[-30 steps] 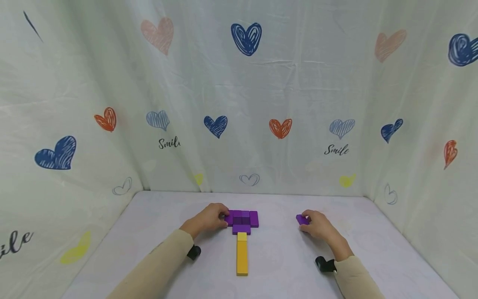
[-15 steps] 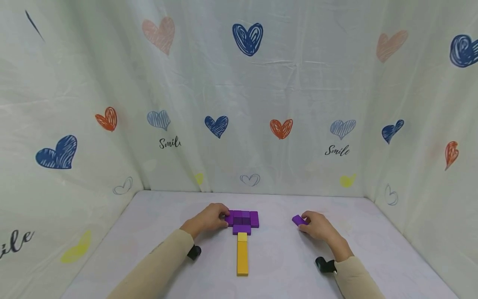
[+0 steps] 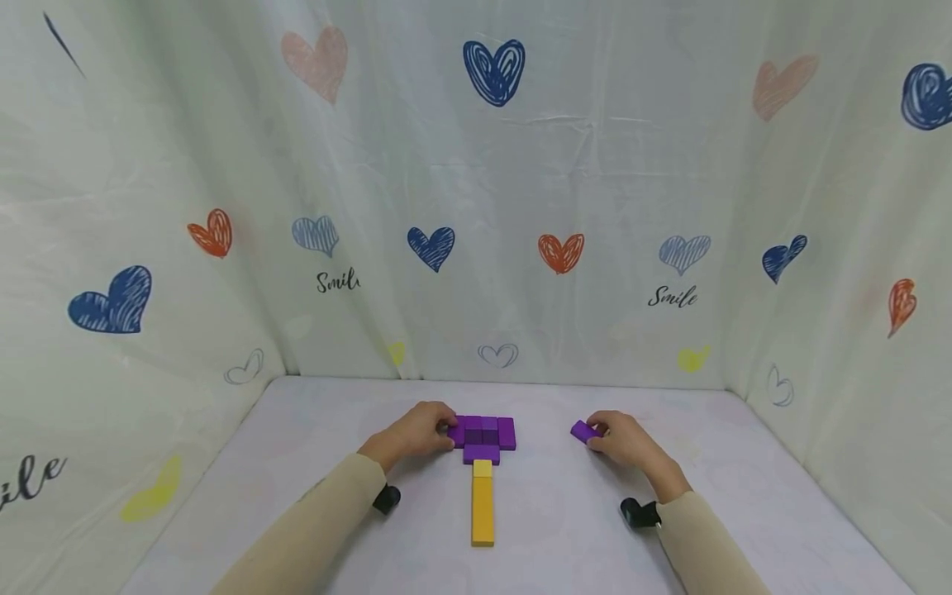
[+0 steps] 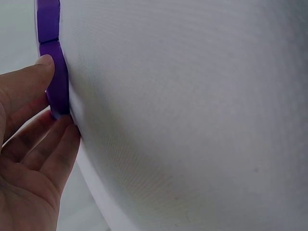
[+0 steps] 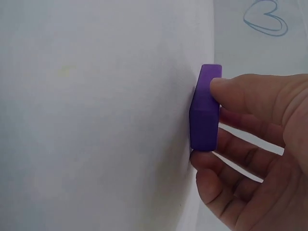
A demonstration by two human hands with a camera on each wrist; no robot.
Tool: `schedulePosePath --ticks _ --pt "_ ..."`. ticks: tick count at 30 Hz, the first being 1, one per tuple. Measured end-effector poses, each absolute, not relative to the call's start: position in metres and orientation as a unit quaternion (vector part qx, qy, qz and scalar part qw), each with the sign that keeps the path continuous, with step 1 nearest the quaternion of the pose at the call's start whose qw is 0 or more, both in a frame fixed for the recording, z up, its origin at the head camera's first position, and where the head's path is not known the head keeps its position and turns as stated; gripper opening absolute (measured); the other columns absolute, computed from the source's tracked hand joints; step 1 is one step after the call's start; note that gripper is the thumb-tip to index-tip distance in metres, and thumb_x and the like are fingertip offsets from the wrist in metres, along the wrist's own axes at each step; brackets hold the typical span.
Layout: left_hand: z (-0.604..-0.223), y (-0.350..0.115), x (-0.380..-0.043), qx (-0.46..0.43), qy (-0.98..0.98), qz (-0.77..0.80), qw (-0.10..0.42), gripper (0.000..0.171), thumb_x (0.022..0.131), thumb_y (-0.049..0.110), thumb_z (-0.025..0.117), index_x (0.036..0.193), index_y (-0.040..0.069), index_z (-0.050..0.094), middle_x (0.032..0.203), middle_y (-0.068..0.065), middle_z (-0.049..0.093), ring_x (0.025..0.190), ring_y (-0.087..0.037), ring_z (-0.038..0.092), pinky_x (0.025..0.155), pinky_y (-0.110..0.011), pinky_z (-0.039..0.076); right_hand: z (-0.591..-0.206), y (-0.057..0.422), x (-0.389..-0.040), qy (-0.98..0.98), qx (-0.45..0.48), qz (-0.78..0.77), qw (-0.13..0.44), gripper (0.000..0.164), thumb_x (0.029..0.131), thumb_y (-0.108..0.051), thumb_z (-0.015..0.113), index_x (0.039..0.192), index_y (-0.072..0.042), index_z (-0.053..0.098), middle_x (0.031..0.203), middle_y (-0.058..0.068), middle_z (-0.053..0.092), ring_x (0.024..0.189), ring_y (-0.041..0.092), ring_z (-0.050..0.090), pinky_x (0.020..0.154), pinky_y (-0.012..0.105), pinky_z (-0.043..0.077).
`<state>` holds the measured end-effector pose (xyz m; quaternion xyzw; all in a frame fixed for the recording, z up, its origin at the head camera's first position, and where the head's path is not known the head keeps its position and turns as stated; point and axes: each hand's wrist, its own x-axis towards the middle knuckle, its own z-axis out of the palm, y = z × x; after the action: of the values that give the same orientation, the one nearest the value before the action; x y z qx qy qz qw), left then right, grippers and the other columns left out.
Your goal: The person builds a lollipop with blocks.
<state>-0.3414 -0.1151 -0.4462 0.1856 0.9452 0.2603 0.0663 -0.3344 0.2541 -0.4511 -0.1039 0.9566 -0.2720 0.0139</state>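
Note:
Several purple blocks point(image 3: 482, 426) lie together at mid-table, with one purple block point(image 3: 481, 454) set crosswise in front of them. Below that runs a long yellow block point(image 3: 483, 516), topped by a lighter yellow face or piece point(image 3: 483, 468). My left hand point(image 3: 415, 430) pinches the leftmost purple block point(image 4: 58, 79) between thumb and fingers; it touches its neighbour in the left wrist view. Off to the right, my right hand point(image 3: 628, 440) grips a separate rectangular purple block point(image 5: 204, 113), held at an angle near the table surface. Whether it touches the table, I cannot tell.
The white-covered table point(image 3: 550, 529) meets a hanging curtain point(image 3: 595, 182) printed with hearts at the back and on both sides. Black wrist devices point(image 3: 640, 513) sit below both hands.
My right hand has shifted left toward the purple group, and the block in it has turned to a slant. The left hand keeps its place on the leftmost block.

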Motion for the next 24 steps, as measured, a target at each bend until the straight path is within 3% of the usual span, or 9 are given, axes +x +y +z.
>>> schedulePosePath --ticks 14,24 --pt "-0.445 -0.116 -0.344 0.192 0.942 0.265 0.069 0.03 0.082 0.015 0.075 0.11 0.009 0.067 0.113 -0.005 0.063 0.104 -0.021 0.056 0.098 -0.041 0.046 -0.448 0.231 -0.37 0.947 -0.103 -0.302 0.039 0.031 0.083 -0.011 0.071 0.114 -0.006 0.068 0.095 0.007 0.064 0.084 0.02 0.055 0.075 0.037 0.049" --pt "-0.446 -0.115 -0.343 0.192 0.941 0.271 0.069 0.03 0.082 0.014 0.076 0.11 0.007 0.067 0.113 -0.007 0.063 0.105 -0.023 0.057 0.097 -0.042 0.046 -0.452 0.207 -0.387 0.941 -0.111 -0.317 0.034 0.024 0.087 -0.009 0.065 0.11 -0.007 0.069 0.098 0.007 0.064 0.087 0.02 0.057 0.081 0.04 0.05"
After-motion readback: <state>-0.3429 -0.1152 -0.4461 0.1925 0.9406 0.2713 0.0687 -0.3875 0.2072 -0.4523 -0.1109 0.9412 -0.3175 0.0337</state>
